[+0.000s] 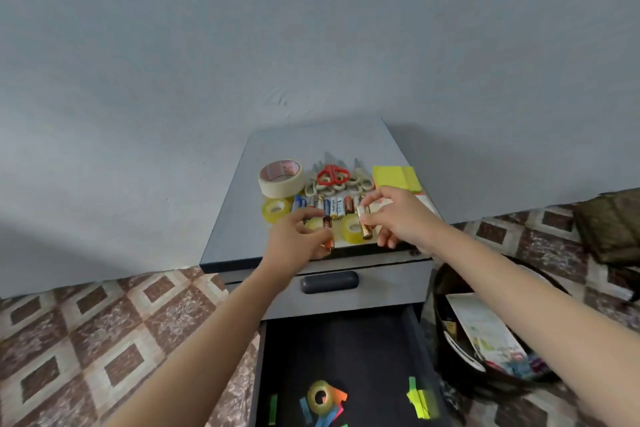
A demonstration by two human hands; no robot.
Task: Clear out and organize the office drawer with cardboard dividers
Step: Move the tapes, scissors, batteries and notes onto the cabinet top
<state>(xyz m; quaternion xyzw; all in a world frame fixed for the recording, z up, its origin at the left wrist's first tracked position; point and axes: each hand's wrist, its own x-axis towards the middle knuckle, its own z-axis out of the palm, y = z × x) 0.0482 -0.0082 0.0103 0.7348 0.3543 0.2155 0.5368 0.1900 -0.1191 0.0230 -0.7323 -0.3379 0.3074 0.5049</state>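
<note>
At tabletop (235, 218) front edge: left hand (298, 239) pinching orange battery (328, 245), right hand (401, 218) pinching pale battery (361, 211); battery row (334, 206) just beyond both, long axes pointing away.

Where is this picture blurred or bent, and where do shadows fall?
Head view: the wide lens bends the floor tiles and cabinet edges; the tape roll and sticky flags in the open drawer are blurred; soft shadows lie on the wall beside the cabinet.

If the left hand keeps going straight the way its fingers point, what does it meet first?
Probably the small clear tape roll just ahead of the left hand, though depth is unclear.
</note>
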